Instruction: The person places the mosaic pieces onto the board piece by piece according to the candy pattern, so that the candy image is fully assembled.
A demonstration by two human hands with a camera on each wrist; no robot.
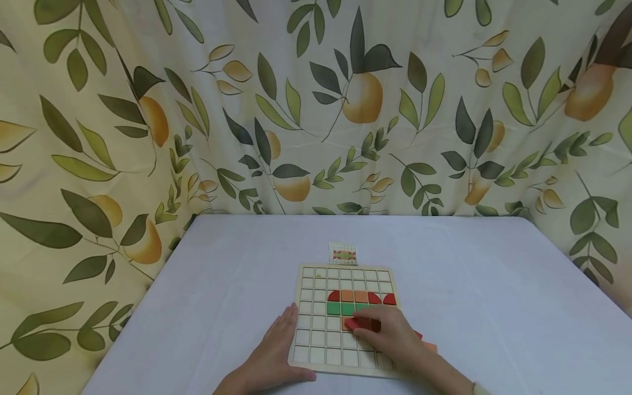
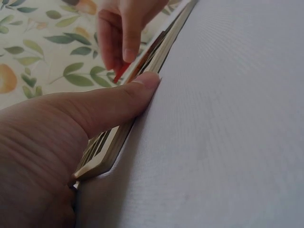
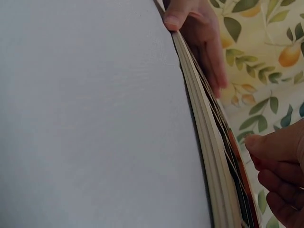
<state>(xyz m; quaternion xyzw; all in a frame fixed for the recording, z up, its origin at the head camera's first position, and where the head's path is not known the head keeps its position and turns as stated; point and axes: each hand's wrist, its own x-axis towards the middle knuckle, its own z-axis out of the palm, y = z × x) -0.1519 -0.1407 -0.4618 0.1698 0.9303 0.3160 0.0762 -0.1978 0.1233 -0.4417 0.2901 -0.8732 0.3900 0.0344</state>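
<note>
A square wooden grid board (image 1: 317, 322) lies on the table. My left hand (image 1: 270, 351) rests against its near left corner, straight fingers along the left side and thumb along the near edge. Over the middle rows my right hand (image 1: 392, 332) pinches a red tile (image 1: 352, 324) between thumb and fingers; its shape is partly covered. An orange tile (image 1: 344, 323) shows just beneath it. Farther up the board, red curved tiles (image 1: 334, 296) flank two orange square tiles (image 1: 354, 296), with green tiles (image 1: 340, 309) in the row below. The right hand hides part of the grid.
A small pattern card (image 1: 343, 252) stands against the far edge of the board. Another red tile (image 1: 389, 299) sits at the right of the grid. Loose orange (image 1: 430, 346) and red tiles lie by the right forearm. A leaf-print curtain (image 1: 316, 109) hangs behind the white table (image 1: 237, 263).
</note>
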